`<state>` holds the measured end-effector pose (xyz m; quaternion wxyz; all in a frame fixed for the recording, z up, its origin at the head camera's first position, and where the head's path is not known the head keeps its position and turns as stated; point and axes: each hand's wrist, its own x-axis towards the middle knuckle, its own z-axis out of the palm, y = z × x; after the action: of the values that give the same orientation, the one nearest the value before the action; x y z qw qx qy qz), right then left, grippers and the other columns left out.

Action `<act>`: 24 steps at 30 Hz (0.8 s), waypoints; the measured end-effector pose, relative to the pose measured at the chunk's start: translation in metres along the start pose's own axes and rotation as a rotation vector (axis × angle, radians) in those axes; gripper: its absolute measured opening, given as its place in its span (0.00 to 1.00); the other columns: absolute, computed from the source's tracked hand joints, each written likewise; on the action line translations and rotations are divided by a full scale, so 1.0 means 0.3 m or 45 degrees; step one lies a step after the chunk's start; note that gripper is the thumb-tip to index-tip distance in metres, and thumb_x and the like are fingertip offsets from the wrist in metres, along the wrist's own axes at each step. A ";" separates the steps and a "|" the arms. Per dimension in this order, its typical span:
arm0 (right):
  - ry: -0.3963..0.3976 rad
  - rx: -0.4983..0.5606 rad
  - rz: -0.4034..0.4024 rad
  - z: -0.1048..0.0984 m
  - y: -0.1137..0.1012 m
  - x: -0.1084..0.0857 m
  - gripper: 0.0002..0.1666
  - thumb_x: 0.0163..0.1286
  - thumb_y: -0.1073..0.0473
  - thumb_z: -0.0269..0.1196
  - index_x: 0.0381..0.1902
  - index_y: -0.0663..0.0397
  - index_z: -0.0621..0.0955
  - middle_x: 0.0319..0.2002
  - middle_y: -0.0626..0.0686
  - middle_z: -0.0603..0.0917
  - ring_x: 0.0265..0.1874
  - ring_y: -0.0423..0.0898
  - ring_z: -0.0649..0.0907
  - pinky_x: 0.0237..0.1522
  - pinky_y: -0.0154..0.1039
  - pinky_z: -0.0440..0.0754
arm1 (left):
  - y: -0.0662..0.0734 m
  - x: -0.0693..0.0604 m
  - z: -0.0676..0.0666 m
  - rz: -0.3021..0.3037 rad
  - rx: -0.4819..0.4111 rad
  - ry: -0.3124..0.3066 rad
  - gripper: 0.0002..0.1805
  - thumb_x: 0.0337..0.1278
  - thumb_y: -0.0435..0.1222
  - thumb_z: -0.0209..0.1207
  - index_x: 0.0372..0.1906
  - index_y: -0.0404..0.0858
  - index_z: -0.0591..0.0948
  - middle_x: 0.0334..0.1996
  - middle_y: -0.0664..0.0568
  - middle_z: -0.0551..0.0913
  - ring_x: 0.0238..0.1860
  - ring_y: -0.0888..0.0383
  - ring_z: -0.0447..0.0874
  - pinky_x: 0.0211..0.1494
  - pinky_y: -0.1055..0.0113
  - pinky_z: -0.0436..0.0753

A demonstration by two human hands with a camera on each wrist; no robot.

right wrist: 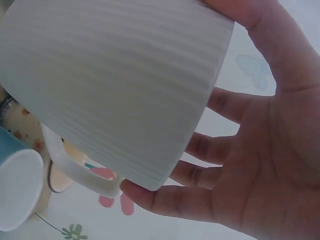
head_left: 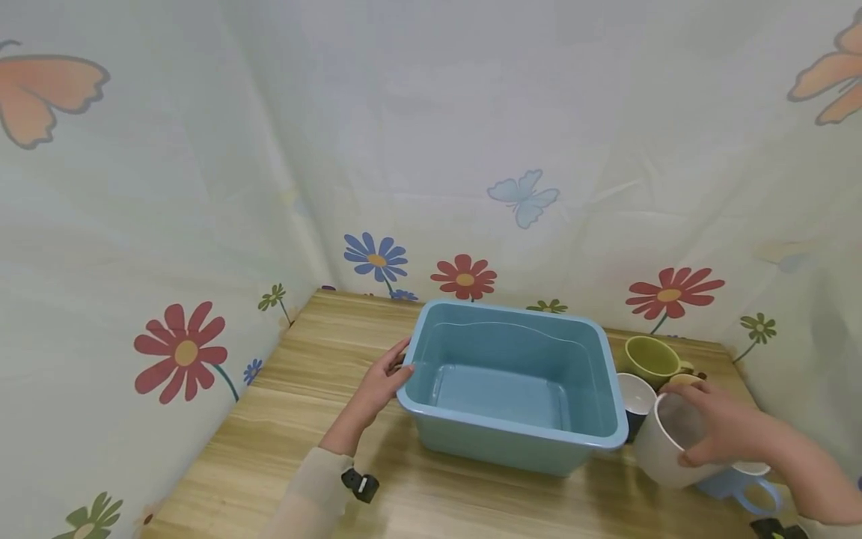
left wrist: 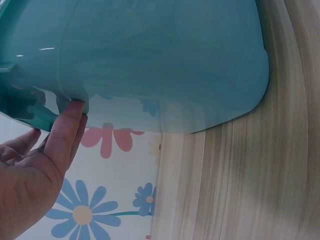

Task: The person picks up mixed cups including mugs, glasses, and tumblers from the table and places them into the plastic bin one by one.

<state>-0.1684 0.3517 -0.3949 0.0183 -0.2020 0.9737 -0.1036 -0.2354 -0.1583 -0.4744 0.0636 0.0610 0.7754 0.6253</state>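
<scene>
A light blue plastic tub (head_left: 494,447) stands on the table. At its left end my left hand (head_left: 377,383) holds the rim, with the thumb on top; in the left wrist view the fingers (left wrist: 62,135) reach under the rim against the outer wall (left wrist: 165,60). My right hand (head_left: 730,423) grips a large white mug (head_left: 656,453) by its rim, right of the tub, and the mug is tilted. Its ribbed side (right wrist: 115,95) and white handle (right wrist: 75,172) show in the right wrist view. The tub's visible inside is bare.
Right of the tub stand a green mug (head_left: 652,361), a dark mug (head_left: 637,394) with a white inside and a blue mug (head_left: 723,485). A patterned mug (right wrist: 24,125) is partly hidden. A flowered curtain (head_left: 417,165) hangs behind the wooden table (head_left: 323,352).
</scene>
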 end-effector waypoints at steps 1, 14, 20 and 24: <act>0.006 -0.010 -0.010 -0.007 0.000 -0.001 0.50 0.33 0.54 0.82 0.57 0.62 0.76 0.48 0.71 0.79 0.44 0.61 0.80 0.38 0.50 0.78 | 0.000 -0.001 0.000 -0.003 0.002 0.004 0.34 0.73 0.37 0.53 0.80 0.42 0.61 0.72 0.31 0.71 0.67 0.35 0.78 0.57 0.49 0.88; 0.036 -0.029 -0.024 -0.100 0.035 -0.002 0.53 0.34 0.53 0.82 0.59 0.68 0.75 0.52 0.74 0.79 0.49 0.68 0.79 0.40 0.59 0.80 | 0.011 0.008 -0.002 -0.006 0.005 -0.003 0.34 0.73 0.36 0.53 0.80 0.41 0.60 0.72 0.31 0.71 0.67 0.35 0.77 0.57 0.50 0.88; -0.011 -0.031 -0.011 -0.160 0.011 0.008 0.53 0.36 0.53 0.83 0.61 0.69 0.75 0.54 0.76 0.77 0.49 0.69 0.79 0.41 0.63 0.82 | 0.013 0.006 -0.002 -0.010 -0.022 -0.019 0.34 0.73 0.36 0.52 0.80 0.41 0.60 0.72 0.31 0.70 0.67 0.34 0.77 0.59 0.48 0.87; -0.036 -0.043 0.007 -0.194 -0.003 0.021 0.53 0.37 0.53 0.83 0.61 0.68 0.74 0.55 0.78 0.76 0.48 0.67 0.79 0.40 0.61 0.83 | 0.015 -0.002 0.000 -0.016 -0.011 -0.023 0.34 0.73 0.37 0.53 0.81 0.41 0.59 0.73 0.31 0.69 0.68 0.34 0.76 0.59 0.47 0.86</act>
<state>-0.1782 0.3597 -0.3376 0.0289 -0.2008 0.9756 -0.0841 -0.2348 -0.1573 -0.4700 0.0747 0.0616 0.7724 0.6277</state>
